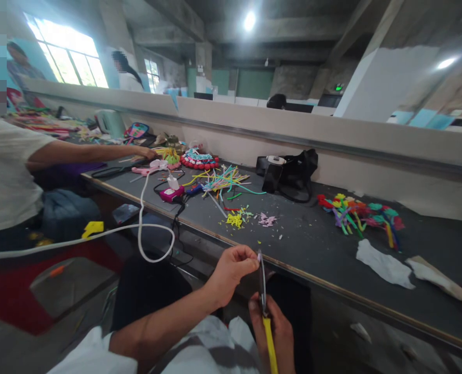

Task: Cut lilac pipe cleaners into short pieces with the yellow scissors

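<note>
My left hand (233,271) is closed in a pinch on a small pale piece (259,256) at the tip of a pair of scissors. My right hand (273,332) is wrapped round those scissors (262,291), which have dark blades pointing up and a yellow handle (270,345). Both hands sit just in front of the near edge of the dark worktable (312,244). Small yellow and pink cut scraps (250,218) lie on the table beyond my hands.
Loose coloured pipe cleaners (223,182), a finished colourful bunch (361,213), white cloth scraps (384,265), a black bag (289,174) and a pink charger with a white cable (153,228) are on the table. Another person's arm (91,153) reaches in from the left.
</note>
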### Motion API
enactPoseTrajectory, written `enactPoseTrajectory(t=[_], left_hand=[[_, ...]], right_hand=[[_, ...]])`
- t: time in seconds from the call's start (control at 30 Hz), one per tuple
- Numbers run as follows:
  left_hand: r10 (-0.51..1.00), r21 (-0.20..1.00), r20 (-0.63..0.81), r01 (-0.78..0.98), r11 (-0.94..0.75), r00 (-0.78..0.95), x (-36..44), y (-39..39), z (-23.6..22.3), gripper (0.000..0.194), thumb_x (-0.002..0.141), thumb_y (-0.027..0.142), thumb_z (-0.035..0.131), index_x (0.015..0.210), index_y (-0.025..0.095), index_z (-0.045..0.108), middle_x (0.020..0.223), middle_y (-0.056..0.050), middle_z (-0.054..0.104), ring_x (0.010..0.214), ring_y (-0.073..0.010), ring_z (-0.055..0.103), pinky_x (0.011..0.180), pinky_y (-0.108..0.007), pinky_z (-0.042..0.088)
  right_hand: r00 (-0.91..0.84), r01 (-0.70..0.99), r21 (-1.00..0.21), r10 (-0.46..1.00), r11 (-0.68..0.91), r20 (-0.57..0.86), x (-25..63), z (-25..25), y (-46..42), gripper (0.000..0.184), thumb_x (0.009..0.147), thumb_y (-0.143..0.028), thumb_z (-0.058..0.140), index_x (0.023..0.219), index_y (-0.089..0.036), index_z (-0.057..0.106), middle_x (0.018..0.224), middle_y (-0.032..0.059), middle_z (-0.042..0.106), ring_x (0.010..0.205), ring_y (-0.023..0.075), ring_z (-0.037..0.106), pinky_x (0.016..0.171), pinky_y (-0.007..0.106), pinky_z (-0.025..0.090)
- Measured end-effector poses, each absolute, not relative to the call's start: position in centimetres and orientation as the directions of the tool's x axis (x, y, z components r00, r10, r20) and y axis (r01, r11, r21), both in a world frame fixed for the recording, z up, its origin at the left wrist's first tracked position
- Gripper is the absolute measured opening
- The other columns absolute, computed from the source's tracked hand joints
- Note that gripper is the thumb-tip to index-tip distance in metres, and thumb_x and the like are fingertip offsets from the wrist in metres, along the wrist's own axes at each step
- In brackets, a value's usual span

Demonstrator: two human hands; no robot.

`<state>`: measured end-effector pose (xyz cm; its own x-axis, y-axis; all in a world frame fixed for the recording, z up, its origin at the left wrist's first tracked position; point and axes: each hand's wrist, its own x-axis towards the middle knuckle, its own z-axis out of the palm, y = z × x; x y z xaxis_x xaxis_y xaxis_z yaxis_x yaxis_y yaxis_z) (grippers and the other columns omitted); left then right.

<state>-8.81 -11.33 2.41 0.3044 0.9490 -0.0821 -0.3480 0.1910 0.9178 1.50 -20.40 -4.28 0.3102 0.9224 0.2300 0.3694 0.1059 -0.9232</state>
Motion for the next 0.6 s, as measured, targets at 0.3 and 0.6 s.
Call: enactPoseTrajectory(t=[0.3,0.6], left_hand=[[0.956,0.930,-0.055,-0.333,0.155,0.289,-8.73,-11.20,2.50,0.011,0.064,0.020,0.070,0.064,0.014,0.061,0.059,0.003,0.054,0.057,-0.0085,0.042,0.060,-0.023,0.031],[0.953,0.928,-0.078,-0.328,0.176,0.292,-8.66,-11.28,2.48,0.012,0.065,0.020,0.069,0.065,0.014,0.059,0.061,0.003,0.054,0.058,-0.0085,0.041,0.060,-0.023,0.031]], right_hand=[[0.319,0.335,-0.935,0.919,0.120,0.232,1.40,-4.62,-20.26,0.036,0.084,-0.054,0.054,0.082,-0.020,0.066,0.070,0.0000,0.065,0.062,0.0137,0.060,0.060,0.020,0.045],[0.292,0.330,-0.942,0.941,0.069,0.171,1.47,-3.92,-20.46,0.037,0.086,-0.053,0.052,0.082,-0.019,0.065,0.068,-0.0014,0.062,0.061,0.0132,0.057,0.059,0.020,0.042]])
